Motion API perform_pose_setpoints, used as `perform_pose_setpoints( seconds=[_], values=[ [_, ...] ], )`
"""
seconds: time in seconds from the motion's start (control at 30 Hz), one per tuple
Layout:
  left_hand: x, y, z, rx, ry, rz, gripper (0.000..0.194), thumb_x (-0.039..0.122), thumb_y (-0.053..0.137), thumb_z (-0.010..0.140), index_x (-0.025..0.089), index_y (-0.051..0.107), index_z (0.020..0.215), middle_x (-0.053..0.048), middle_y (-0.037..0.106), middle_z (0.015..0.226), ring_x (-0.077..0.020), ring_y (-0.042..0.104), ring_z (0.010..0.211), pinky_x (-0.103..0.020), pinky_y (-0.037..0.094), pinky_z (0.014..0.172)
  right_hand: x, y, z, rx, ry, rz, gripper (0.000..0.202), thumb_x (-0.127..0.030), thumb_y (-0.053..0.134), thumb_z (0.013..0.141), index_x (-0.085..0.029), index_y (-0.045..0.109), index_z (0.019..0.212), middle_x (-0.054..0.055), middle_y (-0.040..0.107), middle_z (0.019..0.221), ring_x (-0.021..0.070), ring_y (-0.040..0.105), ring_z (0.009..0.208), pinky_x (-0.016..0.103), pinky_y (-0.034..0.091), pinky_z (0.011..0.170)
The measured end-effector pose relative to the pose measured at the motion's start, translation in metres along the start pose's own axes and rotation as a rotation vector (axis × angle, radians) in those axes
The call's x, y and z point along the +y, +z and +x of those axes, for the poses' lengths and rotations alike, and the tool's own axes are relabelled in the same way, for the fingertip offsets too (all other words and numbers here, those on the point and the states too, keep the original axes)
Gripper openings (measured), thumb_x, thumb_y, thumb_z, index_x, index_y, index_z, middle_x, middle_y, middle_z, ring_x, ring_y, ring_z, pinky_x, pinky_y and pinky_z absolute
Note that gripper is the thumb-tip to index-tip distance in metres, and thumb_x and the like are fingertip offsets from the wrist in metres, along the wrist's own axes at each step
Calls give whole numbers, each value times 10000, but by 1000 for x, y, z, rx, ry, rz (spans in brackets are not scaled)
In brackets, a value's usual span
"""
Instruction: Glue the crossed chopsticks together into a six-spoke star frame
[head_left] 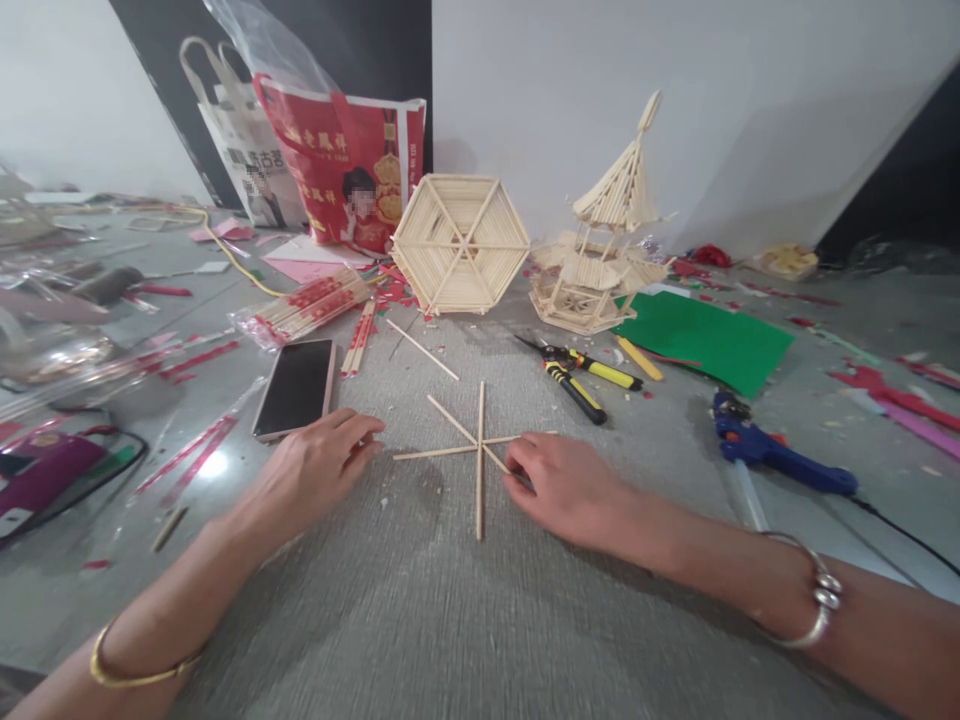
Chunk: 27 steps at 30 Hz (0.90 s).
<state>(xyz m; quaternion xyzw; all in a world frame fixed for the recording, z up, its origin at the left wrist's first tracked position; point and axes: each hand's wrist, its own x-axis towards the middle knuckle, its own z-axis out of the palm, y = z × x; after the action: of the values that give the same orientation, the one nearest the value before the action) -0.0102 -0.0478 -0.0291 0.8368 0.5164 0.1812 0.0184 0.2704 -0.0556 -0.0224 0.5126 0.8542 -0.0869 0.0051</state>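
L hand loosely half-curled, empty, nr phone, R hand curled at stick star, grip unclear

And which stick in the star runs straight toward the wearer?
The front-to-back stick, its near end clear of the right hand; the others run sideways or diagonally.

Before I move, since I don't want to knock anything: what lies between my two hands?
In the head view, a six-armed star of thin, pale wooden sticks lies between the left hand and the right hand.
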Motion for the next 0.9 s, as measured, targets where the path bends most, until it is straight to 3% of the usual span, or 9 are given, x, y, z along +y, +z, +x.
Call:
perform_pose_setpoints(
  seconds=[0.9],
  values=[
    [-2,2,0,-15,3,13,291,294,398,923,161,637,1022,-55,661,905,-169,640,768,-286,468,677,0,2,3,-14,-5,-73,181,-199,456,902,-151,629,929,69,672,951,204,619,873,306,387,699]
  ],
)
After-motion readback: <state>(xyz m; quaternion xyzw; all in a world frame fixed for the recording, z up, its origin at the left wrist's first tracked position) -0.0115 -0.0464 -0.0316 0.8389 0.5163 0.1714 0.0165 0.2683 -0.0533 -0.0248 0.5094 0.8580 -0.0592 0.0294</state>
